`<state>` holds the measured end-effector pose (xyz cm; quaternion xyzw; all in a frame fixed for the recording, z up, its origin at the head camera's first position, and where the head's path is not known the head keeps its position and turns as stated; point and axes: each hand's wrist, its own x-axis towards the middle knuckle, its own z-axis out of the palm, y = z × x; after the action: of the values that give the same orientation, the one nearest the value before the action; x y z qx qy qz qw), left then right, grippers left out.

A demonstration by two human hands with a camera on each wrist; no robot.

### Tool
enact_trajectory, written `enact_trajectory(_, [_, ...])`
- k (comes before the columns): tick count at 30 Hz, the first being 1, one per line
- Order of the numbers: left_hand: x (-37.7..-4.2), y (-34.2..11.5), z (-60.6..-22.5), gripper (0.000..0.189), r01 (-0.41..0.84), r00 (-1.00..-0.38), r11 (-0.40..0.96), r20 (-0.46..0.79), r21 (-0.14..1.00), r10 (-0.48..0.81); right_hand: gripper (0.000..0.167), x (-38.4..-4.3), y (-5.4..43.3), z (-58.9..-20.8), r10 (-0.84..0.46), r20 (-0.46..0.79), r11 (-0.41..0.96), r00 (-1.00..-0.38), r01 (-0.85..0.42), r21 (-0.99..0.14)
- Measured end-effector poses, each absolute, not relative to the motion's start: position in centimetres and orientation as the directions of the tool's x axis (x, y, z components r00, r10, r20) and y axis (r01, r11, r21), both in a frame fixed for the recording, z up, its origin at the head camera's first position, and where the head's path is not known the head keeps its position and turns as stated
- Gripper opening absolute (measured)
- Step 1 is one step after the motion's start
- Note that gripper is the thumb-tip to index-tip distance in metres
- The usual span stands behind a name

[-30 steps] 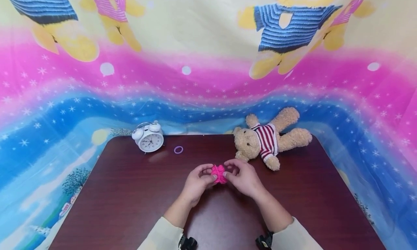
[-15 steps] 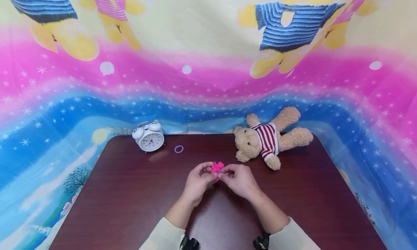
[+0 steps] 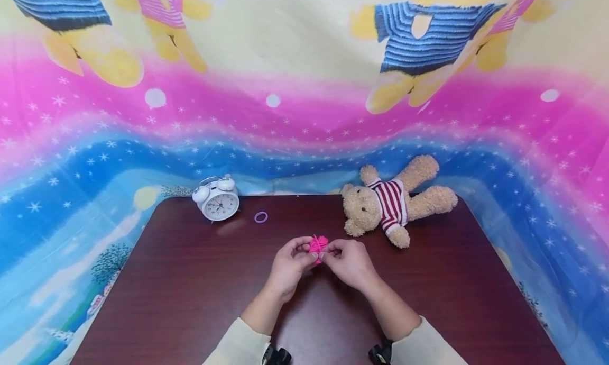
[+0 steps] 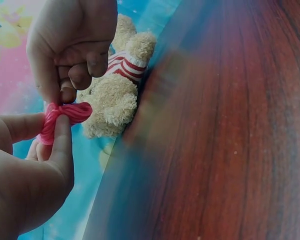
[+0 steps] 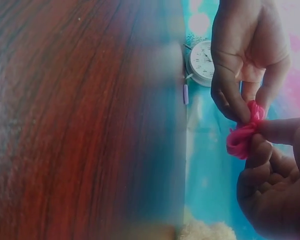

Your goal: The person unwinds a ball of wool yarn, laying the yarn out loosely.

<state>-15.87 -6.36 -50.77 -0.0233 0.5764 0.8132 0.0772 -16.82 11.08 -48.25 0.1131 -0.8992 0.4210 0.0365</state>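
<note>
A small bundle of bright pink yarn (image 3: 317, 243) is held above the table, midway between both hands. My left hand (image 3: 286, 268) pinches its left side between thumb and fingers. From the other side, my right hand (image 3: 354, 265) pinches it near the middle with thumb and index finger. In the left wrist view the yarn (image 4: 80, 112) looks drawn in at the middle, where the fingertips meet. Looped strands of the yarn (image 5: 240, 143) stick out in the right wrist view. The fingers hide part of the bundle.
On the dark wooden table (image 3: 190, 291) a white twin-bell alarm clock (image 3: 220, 203) stands at the back left. Beside it lies a purple ring (image 3: 260, 217). A teddy bear (image 3: 390, 203) in a striped shirt lies at the back right. A printed cloth (image 3: 295, 121) hangs behind.
My right hand has moved left against the yarn, and its fingers have closed in to pinch the middle. The bundle has risen slightly in view and looks narrower. My left hand keeps its hold.
</note>
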Motion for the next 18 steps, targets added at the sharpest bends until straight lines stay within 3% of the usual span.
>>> enact_trajectory(10, [-16.1, -7.0, -50.8, 0.048, -0.161, -0.987, -0.329, -0.143, 0.931, 0.076, 0.003, -16.6, 11.6, -48.2, -0.134, 0.112, 0.572, -0.985, -0.169, -0.802])
enact_trajectory(18, [-16.2, -7.6, -50.8, 0.067, -0.179, -0.983, -0.333, -0.154, 0.926, 0.100, 0.008, -16.4, 12.4, -48.0, -0.098, 0.100, 0.562, -0.990, -0.138, -0.816])
